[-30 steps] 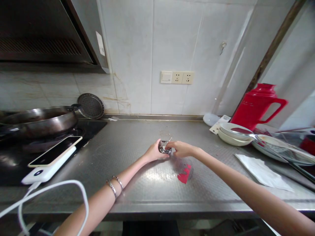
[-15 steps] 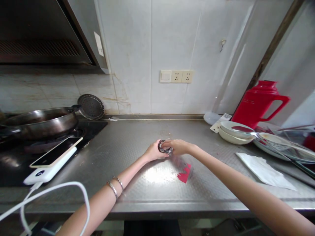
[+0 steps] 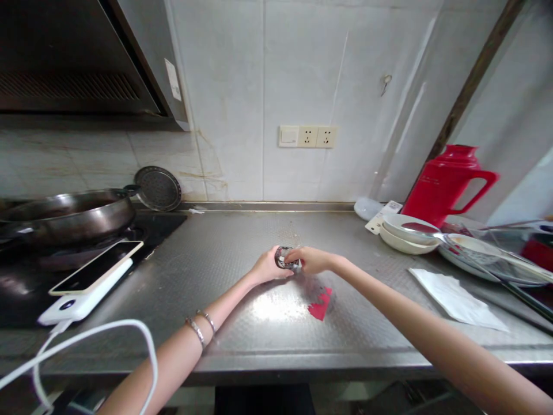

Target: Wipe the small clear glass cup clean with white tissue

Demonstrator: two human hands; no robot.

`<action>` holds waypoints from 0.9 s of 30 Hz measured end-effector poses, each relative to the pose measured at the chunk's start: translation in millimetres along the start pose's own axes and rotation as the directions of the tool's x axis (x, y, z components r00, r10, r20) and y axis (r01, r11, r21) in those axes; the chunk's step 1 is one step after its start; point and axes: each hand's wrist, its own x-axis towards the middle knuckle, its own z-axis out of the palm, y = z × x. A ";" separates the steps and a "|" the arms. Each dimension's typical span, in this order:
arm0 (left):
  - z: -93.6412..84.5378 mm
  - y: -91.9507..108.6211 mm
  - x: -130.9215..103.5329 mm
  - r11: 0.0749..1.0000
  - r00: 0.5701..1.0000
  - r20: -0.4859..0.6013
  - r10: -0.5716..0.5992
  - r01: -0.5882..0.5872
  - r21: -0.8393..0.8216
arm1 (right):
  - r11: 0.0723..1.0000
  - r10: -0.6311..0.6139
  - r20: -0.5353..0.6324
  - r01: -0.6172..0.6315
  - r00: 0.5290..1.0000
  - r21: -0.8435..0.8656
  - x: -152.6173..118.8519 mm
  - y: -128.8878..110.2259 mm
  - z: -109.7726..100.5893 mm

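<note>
Over the middle of the steel counter, my left hand (image 3: 268,266) is wrapped round a small dark-patterned round container (image 3: 283,257), its open top facing up. My right hand (image 3: 311,260) is at the container's right side, fingers bent together and reaching into its opening. Something pale shows inside, and what the right fingertips hold, if anything, is hidden. A torn red piece (image 3: 320,305) lies on the counter just below my right hand.
At left are a steel pan (image 3: 78,213) on the stove, a phone (image 3: 97,268) and a white power bank (image 3: 84,297) with a cable. At right stand a red thermos (image 3: 444,184), stacked bowls (image 3: 408,239) and a white tissue (image 3: 455,297). A perforated disc (image 3: 158,189) leans on the wall.
The view has shifted slightly, so the things at right appear a little further left. Both hands remain at the container, with the right fingers slightly moved at its opening.
</note>
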 end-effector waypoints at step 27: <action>1.0 -4.7 0.8 1.000 1.000 -0.007 0.015 -0.015 0.009 | 0.949 0.154 0.010 -0.145 0.988 -0.280 1.4 -24.0 -0.8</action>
